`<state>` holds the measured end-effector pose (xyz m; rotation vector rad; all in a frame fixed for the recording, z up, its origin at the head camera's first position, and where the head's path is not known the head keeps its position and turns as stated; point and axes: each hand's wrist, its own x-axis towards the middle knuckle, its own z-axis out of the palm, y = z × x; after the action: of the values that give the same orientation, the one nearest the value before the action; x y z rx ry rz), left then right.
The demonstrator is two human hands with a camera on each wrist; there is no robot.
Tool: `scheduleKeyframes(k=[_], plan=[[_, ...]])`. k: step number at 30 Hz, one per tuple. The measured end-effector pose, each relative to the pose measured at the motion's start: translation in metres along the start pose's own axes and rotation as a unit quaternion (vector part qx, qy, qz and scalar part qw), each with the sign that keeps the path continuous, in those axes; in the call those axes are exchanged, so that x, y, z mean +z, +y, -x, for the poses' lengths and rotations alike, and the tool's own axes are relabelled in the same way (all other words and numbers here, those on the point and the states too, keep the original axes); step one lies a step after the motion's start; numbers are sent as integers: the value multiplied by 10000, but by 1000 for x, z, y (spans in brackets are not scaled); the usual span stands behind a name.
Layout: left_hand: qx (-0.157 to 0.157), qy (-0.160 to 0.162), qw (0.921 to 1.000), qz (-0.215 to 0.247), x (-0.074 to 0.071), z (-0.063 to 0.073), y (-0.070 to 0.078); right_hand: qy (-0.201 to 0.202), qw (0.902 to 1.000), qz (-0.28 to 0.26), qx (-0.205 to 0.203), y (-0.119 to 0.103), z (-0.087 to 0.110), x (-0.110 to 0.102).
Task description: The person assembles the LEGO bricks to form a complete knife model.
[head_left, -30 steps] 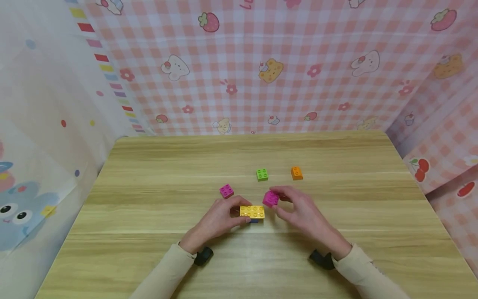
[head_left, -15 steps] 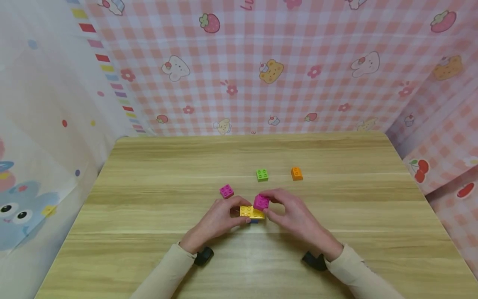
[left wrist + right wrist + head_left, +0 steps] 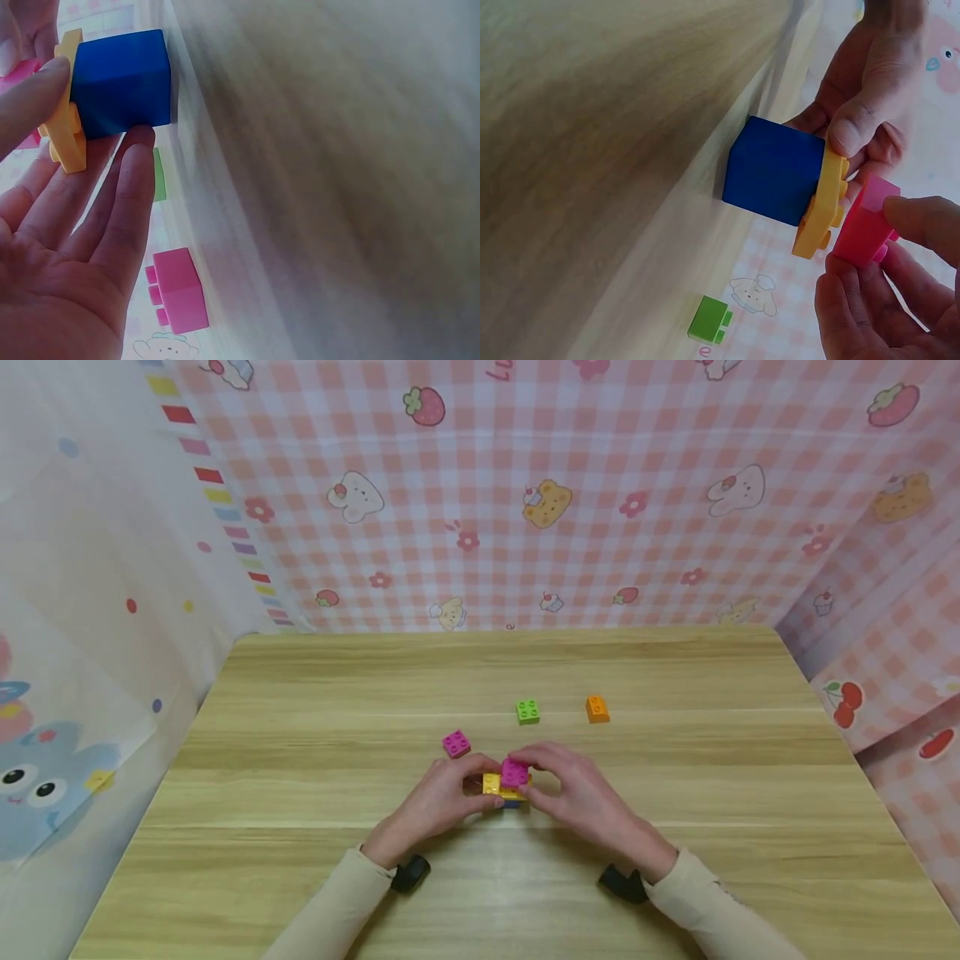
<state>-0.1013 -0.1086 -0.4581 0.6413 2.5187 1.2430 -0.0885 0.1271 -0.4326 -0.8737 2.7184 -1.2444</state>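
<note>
- while your left grip (image 3: 433, 802) pinches the yellow brick (image 3: 491, 783) on the blue block (image 3: 772, 172),
- your right grip (image 3: 588, 793) pinches a pink brick (image 3: 514, 773) just over the yellow studs
- green brick (image 3: 528, 712) beyond

- I see a wooden table, (image 3: 337, 693) light brown, grain running side to side, far corners rounded.
- Blue block: (image 3: 772, 171) I read it as standing on the tabletop, near the middle of the near half.
- Magenta brick: (image 3: 456, 743) lies just beyond the blue block, to the left, four studs up, turned at an angle to the table edges.
- Green brick: (image 3: 528, 712) I get it farther back, four studs up, roughly square to the edges.
- Orange brick: (image 3: 597, 709) right of the green one, apart from it, two studs on top, sloped near side.
</note>
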Motion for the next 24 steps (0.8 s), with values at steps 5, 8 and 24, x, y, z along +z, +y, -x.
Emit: scheduleKeyframes(k=[5,8,24], plan=[[-76,-15,10000,7,-1,0,1,-40,10000,45,-5,1,-1,3],[-114,-12,9999,-23,-1,-1,0,-74,9999,114,-52,2,-1,4],[-110,5,9999,-45,-1,-1,2,-362,9985,323,-249,1,-5,5]])
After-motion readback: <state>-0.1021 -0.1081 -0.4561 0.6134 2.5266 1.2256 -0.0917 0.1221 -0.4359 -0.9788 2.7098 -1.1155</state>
